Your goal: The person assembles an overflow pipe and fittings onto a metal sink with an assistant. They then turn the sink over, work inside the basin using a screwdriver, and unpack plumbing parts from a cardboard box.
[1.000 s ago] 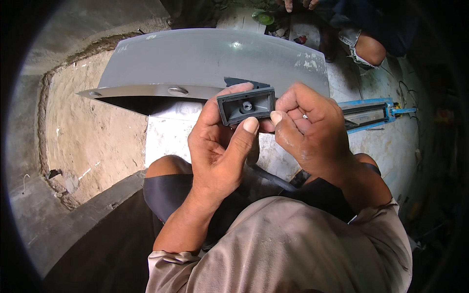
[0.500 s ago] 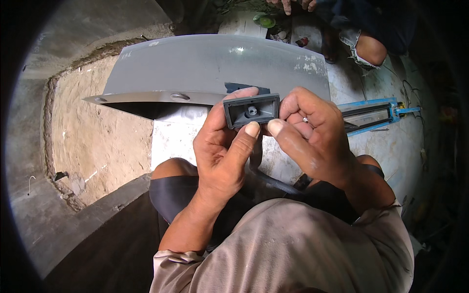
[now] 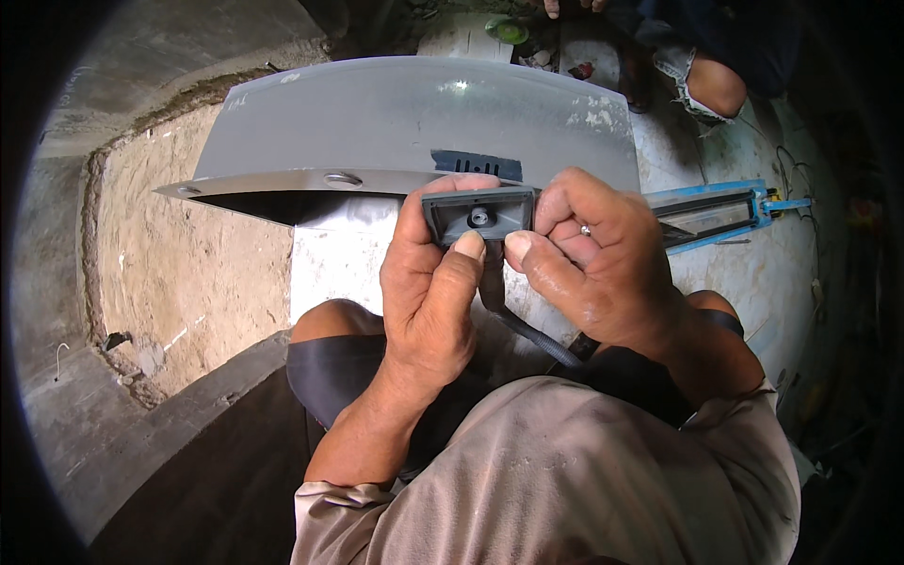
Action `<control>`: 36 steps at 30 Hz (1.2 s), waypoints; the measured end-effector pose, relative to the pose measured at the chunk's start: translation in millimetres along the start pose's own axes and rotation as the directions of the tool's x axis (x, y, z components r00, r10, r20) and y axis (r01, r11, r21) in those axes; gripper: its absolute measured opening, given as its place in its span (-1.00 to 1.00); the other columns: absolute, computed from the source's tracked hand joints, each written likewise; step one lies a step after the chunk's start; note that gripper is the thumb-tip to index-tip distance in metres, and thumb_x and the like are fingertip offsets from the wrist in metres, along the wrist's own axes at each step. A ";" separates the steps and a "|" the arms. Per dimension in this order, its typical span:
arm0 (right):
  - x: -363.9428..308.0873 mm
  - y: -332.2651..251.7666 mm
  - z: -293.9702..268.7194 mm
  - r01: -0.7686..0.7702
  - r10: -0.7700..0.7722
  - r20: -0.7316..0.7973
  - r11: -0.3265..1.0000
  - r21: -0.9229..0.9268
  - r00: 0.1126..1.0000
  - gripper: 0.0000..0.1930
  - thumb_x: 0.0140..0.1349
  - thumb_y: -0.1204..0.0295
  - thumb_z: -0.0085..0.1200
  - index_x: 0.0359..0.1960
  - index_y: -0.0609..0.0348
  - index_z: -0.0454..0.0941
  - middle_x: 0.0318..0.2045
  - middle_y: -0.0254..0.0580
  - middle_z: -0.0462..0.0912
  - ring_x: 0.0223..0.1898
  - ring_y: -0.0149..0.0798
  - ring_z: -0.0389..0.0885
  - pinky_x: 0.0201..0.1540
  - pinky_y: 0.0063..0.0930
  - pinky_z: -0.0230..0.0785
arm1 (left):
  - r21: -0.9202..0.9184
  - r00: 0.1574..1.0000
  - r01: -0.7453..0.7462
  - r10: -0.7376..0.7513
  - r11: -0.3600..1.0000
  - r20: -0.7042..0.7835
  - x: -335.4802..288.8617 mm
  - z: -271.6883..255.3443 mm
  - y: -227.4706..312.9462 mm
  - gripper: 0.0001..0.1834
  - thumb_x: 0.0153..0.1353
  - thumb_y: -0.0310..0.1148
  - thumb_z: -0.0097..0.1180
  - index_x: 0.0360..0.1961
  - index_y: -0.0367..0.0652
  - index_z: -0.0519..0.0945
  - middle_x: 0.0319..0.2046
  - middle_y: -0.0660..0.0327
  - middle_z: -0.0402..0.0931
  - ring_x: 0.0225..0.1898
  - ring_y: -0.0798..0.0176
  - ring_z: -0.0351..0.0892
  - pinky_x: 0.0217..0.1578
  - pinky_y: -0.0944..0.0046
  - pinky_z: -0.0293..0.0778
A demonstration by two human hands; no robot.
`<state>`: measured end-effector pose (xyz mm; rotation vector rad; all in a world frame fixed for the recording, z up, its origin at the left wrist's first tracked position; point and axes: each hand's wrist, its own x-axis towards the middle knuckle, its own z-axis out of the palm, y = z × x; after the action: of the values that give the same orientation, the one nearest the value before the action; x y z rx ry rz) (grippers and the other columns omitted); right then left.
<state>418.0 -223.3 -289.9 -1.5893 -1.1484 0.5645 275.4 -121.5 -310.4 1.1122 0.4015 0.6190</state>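
"What's your left hand [image 3: 424, 301] doing?"

"I'm grasping a dark grey, rectangular, hollow head [image 3: 478, 201] with a round fitting [image 3: 482, 217] in its middle. My thumb lies on its near rim; my fingers pass behind it on the left."

"And your right hand [image 3: 612, 259]?"

"Its fingers are curled, thumb and forefinger at the head's right end. I can't tell whether they grip it. A small, shiny metal bit [image 3: 586, 230] shows among them."

"Where's the head, then?"

"Up in front of me, between both hands. Below it, a grey, ribbed hose [image 3: 541, 340] slants near and right."

"Anything around you?"

"Beyond, a large, curved, grey metal panel [image 3: 377, 118]. To the right, a long, blue-framed tool [image 3: 756, 202] lies on the pale floor [image 3: 730, 282]."
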 end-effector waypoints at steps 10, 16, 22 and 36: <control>4.5 -3.3 -5.5 -0.134 0.136 0.000 0.979 0.152 0.991 -0.77 0.26 0.59 0.23 -0.44 0.19 0.38 -0.68 -0.53 0.33 -0.61 -0.73 0.18 -0.62 -0.63 0.01 | 0.058 0.999 -0.044 0.043 0.997 0.022 0.9 -1.9 1.5 -0.55 0.45 -0.38 -0.12 0.29 -0.36 0.39 0.02 0.10 0.55 0.03 0.32 0.52 0.15 0.26 0.39; 4.2 2.9 0.3 -0.177 0.174 0.043 0.901 0.396 0.984 -0.79 0.29 0.59 0.19 -0.43 0.21 0.38 -0.60 -0.46 0.41 -0.51 -0.73 0.32 -0.55 -0.68 0.12 | 0.141 0.997 -0.070 0.071 0.988 -0.004 3.2 -4.4 -0.5 -0.57 0.46 -0.40 -0.14 0.25 -0.39 0.47 -0.02 0.09 0.58 0.04 0.31 0.52 0.16 0.26 0.38; 7.7 2.5 0.8 -0.351 0.325 0.164 0.688 0.635 0.932 -0.83 0.32 0.60 0.10 -0.41 0.29 0.36 -0.57 -0.21 0.55 -0.50 -0.48 0.55 -0.47 -0.54 0.41 | 0.049 0.997 -0.021 0.025 0.999 -0.075 6.1 3.9 -3.6 -0.57 0.47 -0.43 -0.13 0.29 -0.42 0.43 -0.10 0.08 0.60 -0.19 0.36 0.58 -0.11 0.37 0.50; 18.9 -25.2 -23.5 -0.233 0.242 0.149 0.970 -0.074 0.959 -0.81 0.31 0.49 0.22 -0.34 0.32 0.47 -0.52 -0.04 0.64 -0.49 -0.41 0.65 -0.42 -0.41 0.50 | 0.114 0.993 0.068 -0.057 0.991 -0.102 5.7 -3.7 7.6 -0.56 0.56 -0.28 -0.20 0.27 -0.36 0.43 -0.41 0.20 0.58 -0.48 0.44 0.51 -0.50 0.46 0.41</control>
<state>435.4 -217.9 -255.1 -1.7695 -1.1025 0.8343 275.6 -112.9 -304.9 1.1792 0.5617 0.6024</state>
